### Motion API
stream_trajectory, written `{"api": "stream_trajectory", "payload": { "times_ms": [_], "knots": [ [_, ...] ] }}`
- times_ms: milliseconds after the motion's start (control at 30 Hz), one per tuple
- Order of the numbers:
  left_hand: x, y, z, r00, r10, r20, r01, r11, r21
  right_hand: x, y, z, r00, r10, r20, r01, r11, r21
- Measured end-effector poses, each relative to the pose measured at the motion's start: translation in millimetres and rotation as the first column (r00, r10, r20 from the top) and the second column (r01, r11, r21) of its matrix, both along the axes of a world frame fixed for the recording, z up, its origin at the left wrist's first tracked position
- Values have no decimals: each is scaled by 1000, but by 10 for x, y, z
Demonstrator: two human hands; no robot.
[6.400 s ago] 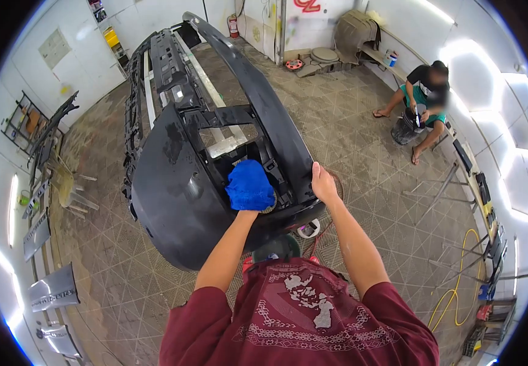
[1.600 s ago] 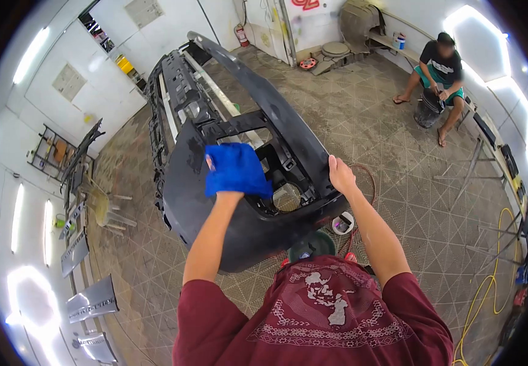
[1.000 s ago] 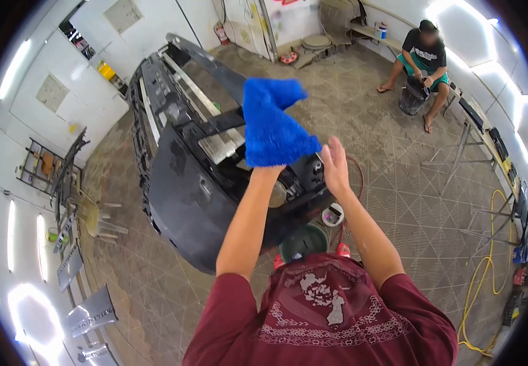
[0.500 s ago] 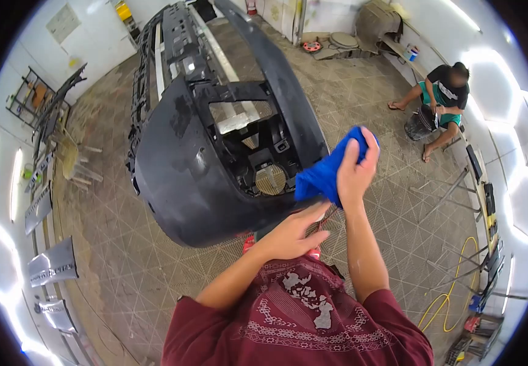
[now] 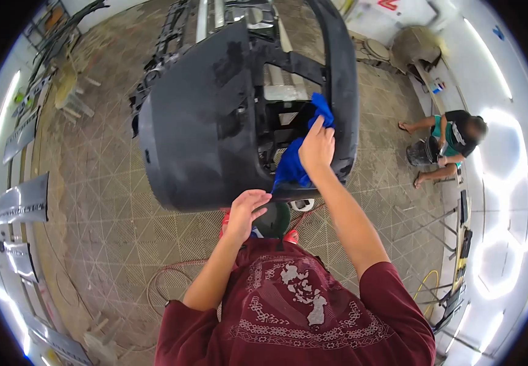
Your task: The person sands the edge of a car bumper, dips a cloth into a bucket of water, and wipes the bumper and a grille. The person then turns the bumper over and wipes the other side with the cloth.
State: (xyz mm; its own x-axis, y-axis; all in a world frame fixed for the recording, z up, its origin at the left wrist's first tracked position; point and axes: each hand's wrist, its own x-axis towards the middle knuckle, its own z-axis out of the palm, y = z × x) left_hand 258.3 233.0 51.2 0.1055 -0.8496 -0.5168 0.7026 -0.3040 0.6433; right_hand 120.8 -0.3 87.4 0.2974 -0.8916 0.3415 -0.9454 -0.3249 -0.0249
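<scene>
A large black car bumper (image 5: 185, 134) stands in front of me, with dark patches on its surface and an open cutout toward its right side. My right hand (image 5: 317, 146) grips a bunched blue cloth (image 5: 293, 163) over the cutout, beside the bumper's right edge strip. Part of the cloth sticks up past my fingers. At the bumper's near lower edge is my left hand (image 5: 249, 211), fingers stretched out and thumb apart. A thin corner of the cloth reaches down to its fingertips.
A dark green bucket (image 5: 274, 218) stands on the floor below the bumper, between red footwear. To the right, a seated person (image 5: 456, 137) holds a black bucket (image 5: 422, 151). Metal stands (image 5: 435, 229) line the right wall, and a hose (image 5: 160, 283) lies on the floor.
My right hand and the cloth have moved from beyond the bumper's right edge onto its cutout. My left hand has shifted left, away from my right. The view has shifted too.
</scene>
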Motion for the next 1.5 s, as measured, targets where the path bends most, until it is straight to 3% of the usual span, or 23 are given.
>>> {"api": "stream_trajectory", "payload": {
  "times_ms": [67, 167, 267, 333, 367, 433, 467, 567, 600, 667, 733, 800, 867, 933, 1000, 1033, 1067, 1100, 1133, 1200, 1267, 1333, 1500],
  "knots": [
    [35, 35, 35, 999, -22, -25, 22, 999, 26, 133, -50, 121, 999, -21, 31, 21, 1000, -4],
    [0, 39, -100, 990, -137, -16, 138, 977, 160, 3, 92, 74, 996, 34, -81, -40, 996, -79],
    [-78, 43, -180, 984, -179, 3, 173, 955, 239, -470, 416, -352, 979, 77, -191, -119, 969, -218],
    [-116, 39, -214, 977, -215, 8, 208, 951, 228, -817, 662, -514, 983, 158, -98, -168, 980, -109],
    [-107, 24, -203, 972, -228, 48, 211, 949, 235, -941, 770, -533, 985, 137, -101, -149, 982, -117],
    [-99, -41, -111, 958, -251, 139, 212, 946, 246, -1096, 957, -519, 988, 58, 144, -51, 997, -50],
    [-102, -87, -53, 953, -265, 145, 226, 944, 242, -1191, 995, -510, 988, 43, 148, -35, 998, -56],
    [-29, -390, 218, 864, -267, 427, 290, 957, 11, -1638, 953, -584, 888, -144, 436, 170, 985, -22],
    [15, -575, 348, 805, -248, 538, 338, 938, -73, -1727, 869, -533, 844, -151, 514, 195, 980, -33],
    [83, -1005, 593, 572, -77, 816, 432, 874, -221, -1727, 569, -425, 843, -3, 538, 146, 964, -224],
    [1, -1426, 1187, 390, 116, 914, 411, 866, -285, -1373, 255, -171, 849, 80, 523, 72, 962, -264],
    [-23, -1977, 1588, 23, 585, 811, 553, 669, -498, -867, 121, 372, 907, 33, 420, 103, 949, -297],
    [87, -2508, 1818, -134, 659, 740, 610, 644, -462, -615, -4, 346, 912, -124, 391, 260, 912, -317],
    [385, -2977, 1812, -412, 657, 632, 562, 729, -391, -724, 45, 200, 861, -236, 451, 377, 891, -253],
    [808, -3293, 1683, -508, 604, 614, 517, 784, -343, -848, 263, -147, 770, -392, 503, 508, 854, -112],
    [973, -3369, 1582, -526, 590, 612, 529, 791, -309, -949, 410, -372, 686, -458, 565, 592, 803, -68],
    [1110, -3406, 1463, -542, 579, 609, 542, 795, -274, -1015, 531, -708, 520, -547, 656, 670, 738, 85],
    [1228, -3426, 1312, -556, 586, 589, 568, 786, -245, -1077, 648, -995, 420, -659, 625, 746, 642, 176],
    [1294, -3445, 1233, -570, 593, 568, 598, 774, -209, -1100, 780, -1065, 234, -577, 782, 704, 656, 274],
    [1133, -3350, 1289, -463, 697, 547, 673, 678, -295, -934, 860, -1370, 28, -595, 803, 740, 552, 383],
    [1090, -3294, 1282, -487, 688, 538, 695, 678, -239, -603, 838, -1233, -6, -536, 844, 763, 543, 351],
    [1137, -3293, 1261, -471, 662, 583, 697, 684, -214, -394, 743, -942, 248, -681, 689, 806, 539, 244],
    [1219, -3318, 1173, -425, 670, 609, 726, 654, -212, -1046, 308, -773, 111, -634, 765, 875, 427, 227]
  ]
}}
